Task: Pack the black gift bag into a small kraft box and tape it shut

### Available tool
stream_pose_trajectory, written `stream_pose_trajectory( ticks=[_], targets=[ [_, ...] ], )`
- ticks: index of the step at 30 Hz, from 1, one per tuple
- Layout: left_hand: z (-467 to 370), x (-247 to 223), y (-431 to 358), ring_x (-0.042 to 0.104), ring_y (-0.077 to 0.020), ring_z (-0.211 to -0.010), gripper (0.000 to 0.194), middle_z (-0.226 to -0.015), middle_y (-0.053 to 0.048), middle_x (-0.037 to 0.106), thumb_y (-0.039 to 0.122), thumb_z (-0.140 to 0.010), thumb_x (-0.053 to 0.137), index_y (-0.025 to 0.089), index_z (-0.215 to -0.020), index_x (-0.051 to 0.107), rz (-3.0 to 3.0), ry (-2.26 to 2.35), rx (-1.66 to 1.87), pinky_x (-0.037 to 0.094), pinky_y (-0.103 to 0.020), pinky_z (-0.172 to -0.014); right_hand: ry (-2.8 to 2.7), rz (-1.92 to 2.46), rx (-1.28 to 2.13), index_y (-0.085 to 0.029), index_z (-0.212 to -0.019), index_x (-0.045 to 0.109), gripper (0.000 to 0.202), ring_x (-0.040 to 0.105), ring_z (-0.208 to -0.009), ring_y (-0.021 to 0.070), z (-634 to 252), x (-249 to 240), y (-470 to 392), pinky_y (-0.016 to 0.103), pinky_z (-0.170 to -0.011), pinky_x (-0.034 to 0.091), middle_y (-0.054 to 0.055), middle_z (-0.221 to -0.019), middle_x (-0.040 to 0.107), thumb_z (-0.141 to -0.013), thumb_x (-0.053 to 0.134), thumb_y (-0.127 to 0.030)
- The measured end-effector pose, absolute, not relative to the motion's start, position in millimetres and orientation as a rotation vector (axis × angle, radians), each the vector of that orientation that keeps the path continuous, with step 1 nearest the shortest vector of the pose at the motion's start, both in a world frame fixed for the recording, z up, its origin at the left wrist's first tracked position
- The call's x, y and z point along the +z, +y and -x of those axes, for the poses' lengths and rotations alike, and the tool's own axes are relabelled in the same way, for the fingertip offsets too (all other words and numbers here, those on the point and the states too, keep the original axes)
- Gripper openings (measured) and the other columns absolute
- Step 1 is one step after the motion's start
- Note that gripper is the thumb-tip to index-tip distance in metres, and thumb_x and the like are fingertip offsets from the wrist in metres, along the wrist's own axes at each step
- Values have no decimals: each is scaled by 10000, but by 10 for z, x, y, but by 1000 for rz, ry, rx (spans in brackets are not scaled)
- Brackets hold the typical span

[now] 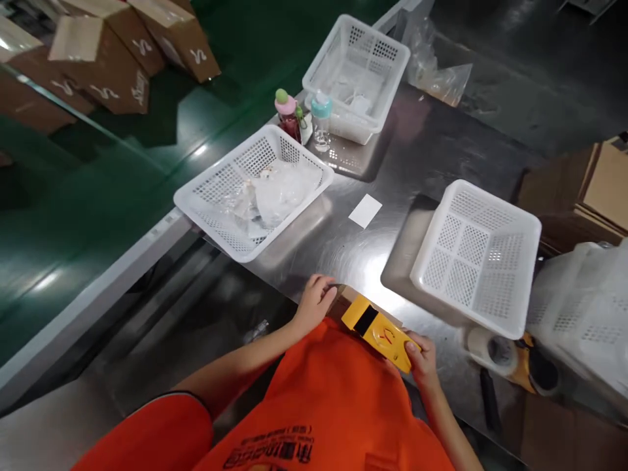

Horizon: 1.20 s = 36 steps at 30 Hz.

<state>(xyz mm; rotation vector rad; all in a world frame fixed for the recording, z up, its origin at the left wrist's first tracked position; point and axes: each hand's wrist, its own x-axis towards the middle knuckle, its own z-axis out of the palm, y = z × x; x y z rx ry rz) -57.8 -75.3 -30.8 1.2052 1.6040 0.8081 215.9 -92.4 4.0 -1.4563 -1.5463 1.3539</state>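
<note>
Far left: brown cardboard cartons on green conveyor belt, apart from the bench.

Left basket: white, perforated, straddling steel table edge, holds crumpled clear bags.

Behind it: small bottle with pink-and-green cap and clear bottle with blue cap, upright, just beside the far basket. That one holds a few clear items, hard to make out.

Mid-table: white card, lying flat, alone.

Left hand: fingers curled over the left end of a yellow carton, gripping it. Brown flap or underside visible at that end.

Yellow carton: flat on near table edge, tight against orange shirt, held between both hands.

Right hand: clasping the carton's right end, thumb on top.

Right basket: white, nothing visible inside, near the carton but not touching.

Far right: tape dispenser with roll at table edge, more stacked white baskets, brown boxes behind.

Progress estimate: early. Carton in hand, looks closed or barely started; right basket unfilled; bagged parts all in left basket.
</note>
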Motion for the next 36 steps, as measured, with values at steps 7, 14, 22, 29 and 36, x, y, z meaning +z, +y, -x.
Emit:
stream_pose_trajectory(
  ticks=[7, 14, 22, 29, 36],
  targets=[
    [451, -65, -641, 472, -113, -573, 368, -600, 33, 503, 509, -732, 648, 171, -648, 529, -647, 1206, 743, 385, -263, -582, -1565, 1490, 1389, -200, -525, 534, 563, 337, -440, 120, -2109, 90, -891, 270, -420, 276, -9, -484, 426, -790, 507, -696],
    [440, -188, -619, 440, -112, -586, 243, -569, 39, 489, 265, -771, 569, 180, -566, 473, -844, 1390, 782, 337, -249, -576, -1582, 1576, 1461, -208, -509, 425, 583, 283, -447, 101, -2048, 170, -872, 251, -399, 217, -31, -471, 337, -783, 499, -717],
    [959, -579, -508, 460, -122, -537, 152, -517, 53, 484, 239, -749, 546, 188, -608, 523, -907, 1615, 751, 340, -247, -554, -1604, 1778, 1666, -196, -546, 470, 571, 319, -464, 97, -1970, 436, -770, 237, -407, 235, -29, -499, 363, -769, 528, -718],
    [1030, -1003, -540, 475, -128, -565, 158, -532, 51, 484, 245, -762, 533, 188, -615, 517, -951, 1648, 732, 360, -245, -569, -1610, 1897, 1565, -203, -516, 465, 589, 336, -443, 106, -1812, 479, -728, 255, -407, 244, -26, -467, 367, -720, 552, -749],
    [593, -1288, -743, 528, -141, -672, 190, -671, 9, 564, 274, -849, 500, 178, -691, 539, -1035, 1628, 751, 409, -254, -634, -1598, 1926, 1555, -219, -498, 401, 609, 316, -433, 103, -1787, 453, -724, 261, -414, 225, -35, -441, 334, -734, 509, -770]
  ],
)
